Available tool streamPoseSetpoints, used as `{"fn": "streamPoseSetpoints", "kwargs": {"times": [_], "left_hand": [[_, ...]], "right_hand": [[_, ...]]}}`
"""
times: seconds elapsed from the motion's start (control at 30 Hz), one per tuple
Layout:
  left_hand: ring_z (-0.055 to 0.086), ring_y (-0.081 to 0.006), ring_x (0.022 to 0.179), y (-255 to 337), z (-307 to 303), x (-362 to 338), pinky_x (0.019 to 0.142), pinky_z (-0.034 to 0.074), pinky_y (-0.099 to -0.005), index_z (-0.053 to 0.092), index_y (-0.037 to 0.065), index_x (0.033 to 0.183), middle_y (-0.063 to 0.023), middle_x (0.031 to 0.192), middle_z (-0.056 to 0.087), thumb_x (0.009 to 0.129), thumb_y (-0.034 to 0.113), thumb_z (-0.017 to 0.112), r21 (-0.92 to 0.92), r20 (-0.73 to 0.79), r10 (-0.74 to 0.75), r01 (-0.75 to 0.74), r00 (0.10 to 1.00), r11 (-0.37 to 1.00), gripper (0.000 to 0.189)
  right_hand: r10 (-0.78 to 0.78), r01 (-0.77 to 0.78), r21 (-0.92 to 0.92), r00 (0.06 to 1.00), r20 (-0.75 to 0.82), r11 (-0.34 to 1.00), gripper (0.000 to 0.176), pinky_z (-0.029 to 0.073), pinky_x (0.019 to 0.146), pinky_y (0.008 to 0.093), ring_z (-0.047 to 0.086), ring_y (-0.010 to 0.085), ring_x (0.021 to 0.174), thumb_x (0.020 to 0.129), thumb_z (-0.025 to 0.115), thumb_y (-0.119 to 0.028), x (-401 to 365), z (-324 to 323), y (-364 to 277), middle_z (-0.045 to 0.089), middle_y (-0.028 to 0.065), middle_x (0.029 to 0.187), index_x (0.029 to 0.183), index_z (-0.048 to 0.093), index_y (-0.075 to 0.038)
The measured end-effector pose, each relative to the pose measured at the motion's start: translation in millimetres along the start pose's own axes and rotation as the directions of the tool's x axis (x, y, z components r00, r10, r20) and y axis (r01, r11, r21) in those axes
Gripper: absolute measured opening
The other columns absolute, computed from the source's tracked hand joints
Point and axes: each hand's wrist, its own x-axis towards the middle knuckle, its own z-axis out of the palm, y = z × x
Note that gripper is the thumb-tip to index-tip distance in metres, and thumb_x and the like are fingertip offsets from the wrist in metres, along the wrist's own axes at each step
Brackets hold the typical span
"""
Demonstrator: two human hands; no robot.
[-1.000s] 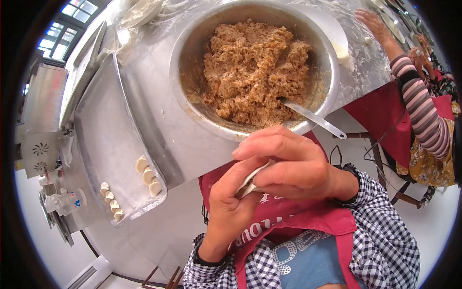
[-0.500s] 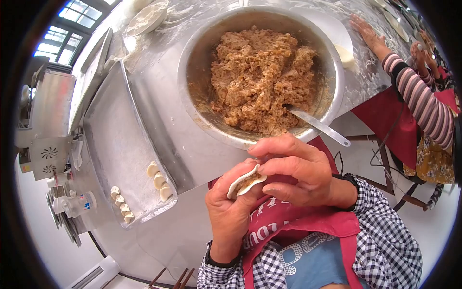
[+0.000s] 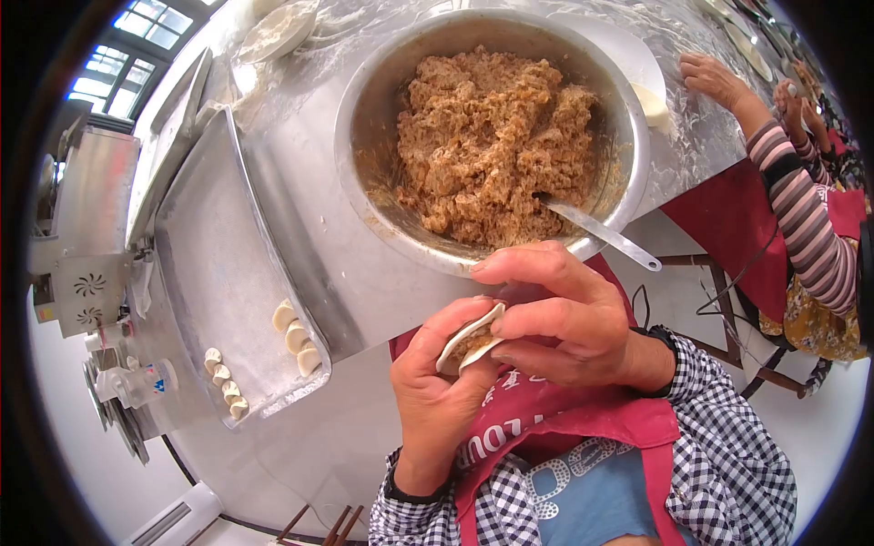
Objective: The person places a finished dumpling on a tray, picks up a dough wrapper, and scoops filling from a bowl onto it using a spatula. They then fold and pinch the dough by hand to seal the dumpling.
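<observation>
A round white dough wrapper [image 3: 471, 340] with brown filling inside is folded partway, its edges still apart. My left hand [image 3: 435, 373] cups it from the left, fingers and thumb around it. My right hand [image 3: 569, 323] pinches its upper right edge between thumb and fingers. Just beyond my hands stands a large steel bowl [image 3: 357, 187] of brown minced filling [image 3: 496, 146], with a metal spoon [image 3: 605, 234] leaning on its near right rim. To the left, a metal tray [image 3: 264, 218] holds two short rows of dumplings [image 3: 296, 338].
Another person's hand [image 3: 724, 84] in a striped sleeve rests at the floury table's right edge. A white plate with dough [image 3: 652, 105] sits right of the bowl. Far left are a metal machine [image 3: 91, 196] and a clear plastic container [image 3: 146, 382].
The wrapper's edges have come closer together around the filling between my hands. The other person's hand has drawn back to the right along the table.
</observation>
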Motion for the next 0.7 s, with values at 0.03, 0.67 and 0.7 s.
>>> {"fn": "streamPoseSetpoints", "kwargs": {"times": [0.03, 0.67, 0.7], "left_hand": [[0.058, -0.0153, 0.099, 2.0, 0.8, 0.2, 0.083, 0.049, -0.0257, 0.056, -0.001, 0.111, -0.0084, 0.109, 0.059, 0.075, -0.008, 0.063, 0.07, 0.008, -0.003, 0.003, 1.0, 0.998, 0.038], [0.061, -0.0223, 0.092, -8.1, -4.6, 3.5, 0.073, 0.057, -0.0315, 0.057, -0.003, 0.103, -0.0145, 0.104, 0.058, 0.076, -0.012, 0.061, 0.118, 0.063, 0.078, -0.085, 0.995, 0.989, 0.029], [0.061, -0.0219, 0.092, -8.6, -3.7, 3.2, 0.073, 0.057, -0.0316, 0.057, -0.003, 0.103, -0.0147, 0.104, 0.058, 0.075, -0.013, 0.061, 0.131, 0.059, 0.061, -0.068, 0.996, 0.989, 0.03]], "right_hand": [[0.001, -0.001, 0.001, 1.0, 0.001, 1.0, 0.032, 0.048, 0.077, 0.0365, 0.058, 0.0305, 0.093, 0.064, 0.076, -0.006, -0.3, 0.8, 0.4, 0.056, 0.0216, 0.11, 0.09, 0.059, -0.004], [0.209, -0.126, -0.406, 0.963, 0.169, 0.905, 0.022, 0.047, 0.055, 0.0282, 0.058, 0.0191, 0.067, 0.065, 0.071, -0.002, -5.3, -85.7, -1.5, 0.059, 0.0081, 0.088, 0.085, 0.063, -0.004], [0.209, -0.125, -0.413, 0.964, 0.166, 0.902, 0.022, 0.047, 0.055, 0.0282, 0.058, 0.0191, 0.067, 0.065, 0.071, -0.002, -2.2, -84.6, 3.5, 0.059, 0.0081, 0.088, 0.085, 0.063, -0.004]]}}
